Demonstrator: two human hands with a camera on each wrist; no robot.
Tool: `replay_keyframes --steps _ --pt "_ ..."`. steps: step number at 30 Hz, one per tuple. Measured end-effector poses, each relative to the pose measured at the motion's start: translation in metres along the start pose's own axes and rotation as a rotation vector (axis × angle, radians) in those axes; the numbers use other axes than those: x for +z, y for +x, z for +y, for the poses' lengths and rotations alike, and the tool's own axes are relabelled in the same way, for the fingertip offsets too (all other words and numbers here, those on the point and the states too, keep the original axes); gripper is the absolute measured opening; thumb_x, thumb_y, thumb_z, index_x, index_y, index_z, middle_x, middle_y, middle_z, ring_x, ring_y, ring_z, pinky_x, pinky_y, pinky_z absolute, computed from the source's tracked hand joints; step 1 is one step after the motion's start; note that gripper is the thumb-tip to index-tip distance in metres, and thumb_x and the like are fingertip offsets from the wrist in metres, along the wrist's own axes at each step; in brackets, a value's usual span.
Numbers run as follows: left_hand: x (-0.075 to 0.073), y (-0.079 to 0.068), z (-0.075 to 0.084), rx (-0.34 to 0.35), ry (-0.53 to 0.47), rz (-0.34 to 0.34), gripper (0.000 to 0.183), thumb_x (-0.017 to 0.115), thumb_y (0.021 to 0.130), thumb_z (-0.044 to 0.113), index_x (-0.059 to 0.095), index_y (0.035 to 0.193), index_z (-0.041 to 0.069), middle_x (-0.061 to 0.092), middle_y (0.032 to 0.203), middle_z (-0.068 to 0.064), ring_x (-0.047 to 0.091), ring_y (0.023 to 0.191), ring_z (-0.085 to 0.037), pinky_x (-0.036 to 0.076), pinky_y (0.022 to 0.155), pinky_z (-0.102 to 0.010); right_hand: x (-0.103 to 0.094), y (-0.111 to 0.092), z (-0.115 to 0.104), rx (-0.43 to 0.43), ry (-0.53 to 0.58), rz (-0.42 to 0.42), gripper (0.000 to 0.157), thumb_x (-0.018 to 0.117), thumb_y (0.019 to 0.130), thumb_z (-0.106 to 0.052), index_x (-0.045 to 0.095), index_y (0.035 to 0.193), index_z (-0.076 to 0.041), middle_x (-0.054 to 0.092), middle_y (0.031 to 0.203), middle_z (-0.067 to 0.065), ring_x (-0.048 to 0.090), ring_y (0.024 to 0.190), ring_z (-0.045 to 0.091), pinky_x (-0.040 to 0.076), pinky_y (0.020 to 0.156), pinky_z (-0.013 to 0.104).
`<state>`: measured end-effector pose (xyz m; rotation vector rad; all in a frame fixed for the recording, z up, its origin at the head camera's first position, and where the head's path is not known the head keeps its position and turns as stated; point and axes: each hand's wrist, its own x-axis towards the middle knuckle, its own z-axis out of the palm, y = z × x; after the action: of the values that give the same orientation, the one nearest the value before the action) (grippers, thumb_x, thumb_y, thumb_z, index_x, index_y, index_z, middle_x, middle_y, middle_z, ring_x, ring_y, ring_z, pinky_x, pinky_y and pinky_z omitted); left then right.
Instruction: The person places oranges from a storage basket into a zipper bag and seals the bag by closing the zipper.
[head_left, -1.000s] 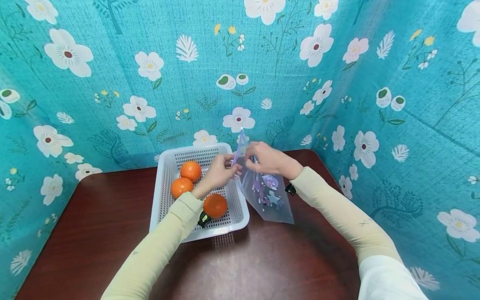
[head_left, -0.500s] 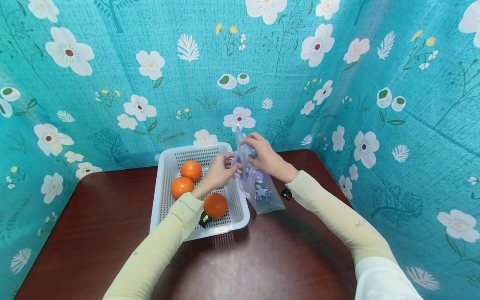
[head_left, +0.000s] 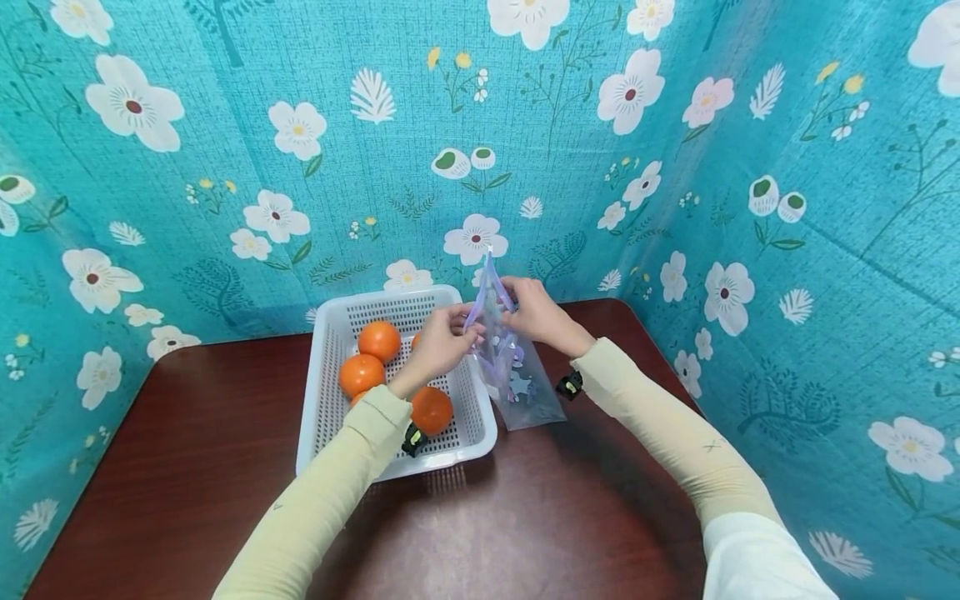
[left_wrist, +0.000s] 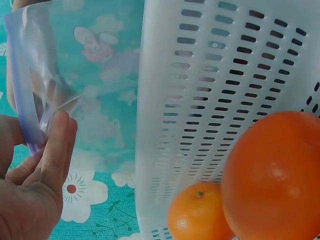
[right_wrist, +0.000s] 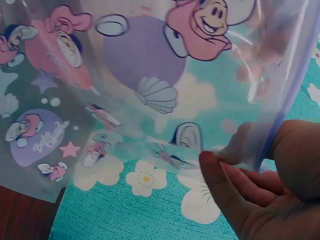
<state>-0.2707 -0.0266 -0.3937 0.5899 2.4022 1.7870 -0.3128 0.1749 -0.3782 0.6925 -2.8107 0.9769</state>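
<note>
A clear zip bag (head_left: 519,385) with a purple zip edge and cartoon prints hangs between both hands, beside the basket's right wall. Its mouth is spread apart, with the two zip edges meeting at a peak at the top. My left hand (head_left: 442,343) reaches over the basket and pinches one zip edge between thumb and fingers, as the left wrist view shows too. My right hand (head_left: 542,315) pinches the opposite edge. In the right wrist view, the thumb and fingers of the right hand (right_wrist: 287,185) grip the plastic at the purple strip. No fruit shows inside the bag.
A white perforated plastic basket (head_left: 459,457) on the dark red table (head_left: 570,517) holds several oranges, among them a front orange (head_left: 432,412) and a back one (head_left: 379,342). My left forearm hides part of it. A turquoise flowered cloth (head_left: 405,208) hangs behind and to the right.
My right hand has shifted its grip from the bag's side onto the zip edge, and the mouth has spread wider. The bag's lower end swung left. My left hand stays nearly still.
</note>
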Motion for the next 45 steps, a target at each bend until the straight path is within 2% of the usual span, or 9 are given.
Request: replay_keyframes --steps 8,14,22,25,28,30,35,38,45 --pt "-0.003 -0.001 -0.002 -0.055 0.097 0.047 0.033 0.065 0.096 0.003 0.063 0.127 -0.006 0.071 0.105 -0.020 0.072 0.090 -0.028 0.062 0.069 -0.030 -0.010 -0.002 0.004 0.008 -0.062 -0.100 0.012 0.060 0.088 0.009 0.066 0.094 0.002 0.065 0.082 0.012 0.052 0.067 0.020 0.044 0.060 0.031" --pt "-0.005 -0.004 -0.005 -0.085 0.134 0.081 0.017 0.064 0.093 -0.001 0.067 0.107 -0.007 0.071 0.092 -0.019 0.070 0.078 -0.023 0.062 0.066 -0.033 -0.019 -0.003 0.005 0.030 -0.057 -0.193 0.030 0.052 0.093 0.005 0.042 0.071 -0.012 0.035 0.062 -0.001 0.031 0.053 0.014 0.031 0.054 0.028" --pt "-0.009 -0.004 -0.009 -0.036 0.236 0.126 0.008 0.064 0.090 0.000 0.070 0.095 -0.004 0.069 0.079 -0.015 0.064 0.063 -0.017 0.056 0.054 -0.025 -0.038 -0.006 0.001 0.120 0.024 -0.389 0.022 0.040 0.100 -0.006 0.046 0.079 -0.007 0.038 0.061 -0.002 0.033 0.050 0.010 0.034 0.052 0.027" --pt "-0.014 -0.005 -0.012 -0.035 0.287 0.152 0.006 0.065 0.090 0.001 0.070 0.091 -0.002 0.067 0.076 -0.013 0.061 0.058 -0.017 0.054 0.052 -0.025 -0.045 -0.007 0.000 0.133 0.019 -0.414 0.019 0.042 0.099 -0.006 0.058 0.104 0.002 0.050 0.073 0.004 0.038 0.055 0.013 0.037 0.056 0.029" --pt "-0.019 -0.005 -0.016 -0.059 0.307 0.172 0.006 0.066 0.090 0.002 0.072 0.091 -0.001 0.068 0.078 -0.014 0.063 0.060 -0.018 0.056 0.053 -0.026 -0.052 -0.009 0.001 0.108 -0.067 -0.353 0.038 0.051 0.096 -0.004 0.057 0.132 0.006 0.062 0.093 0.013 0.046 0.065 0.017 0.041 0.062 0.031" --pt "-0.021 -0.006 -0.018 -0.075 0.307 0.177 0.008 0.068 0.090 0.002 0.073 0.094 -0.002 0.069 0.081 -0.014 0.064 0.062 -0.018 0.056 0.054 -0.026 -0.054 -0.010 0.003 0.110 -0.107 -0.286 0.046 0.058 0.092 -0.002 0.056 0.137 0.007 0.067 0.100 0.017 0.053 0.068 0.020 0.045 0.063 0.032" --pt "-0.023 -0.008 -0.019 -0.060 0.339 0.172 0.006 0.068 0.089 0.003 0.073 0.086 0.000 0.068 0.079 -0.012 0.058 0.062 -0.019 0.050 0.054 -0.025 -0.054 -0.012 0.008 0.151 -0.147 -0.137 0.030 0.065 0.086 0.004 0.070 0.115 0.008 0.070 0.085 0.018 0.056 0.063 0.023 0.046 0.056 0.031" --pt "-0.025 -0.010 -0.018 -0.057 0.335 0.177 0.006 0.069 0.088 0.001 0.073 0.083 0.000 0.068 0.078 -0.012 0.056 0.062 -0.019 0.048 0.054 -0.025 -0.056 -0.013 0.014 0.171 -0.175 -0.095 0.025 0.065 0.083 0.008 0.074 0.107 0.008 0.072 0.091 0.020 0.055 0.067 0.024 0.046 0.057 0.032" --pt "-0.025 -0.013 -0.011 -0.063 0.364 0.160 0.017 0.069 0.088 0.003 0.077 0.102 -0.004 0.073 0.089 -0.014 0.062 0.068 -0.021 0.052 0.059 -0.026 -0.057 -0.016 0.010 0.226 -0.292 -0.031 0.023 0.061 0.086 0.006 0.074 0.105 0.006 0.072 0.108 0.024 0.065 0.089 0.034 0.059 0.078 0.049"
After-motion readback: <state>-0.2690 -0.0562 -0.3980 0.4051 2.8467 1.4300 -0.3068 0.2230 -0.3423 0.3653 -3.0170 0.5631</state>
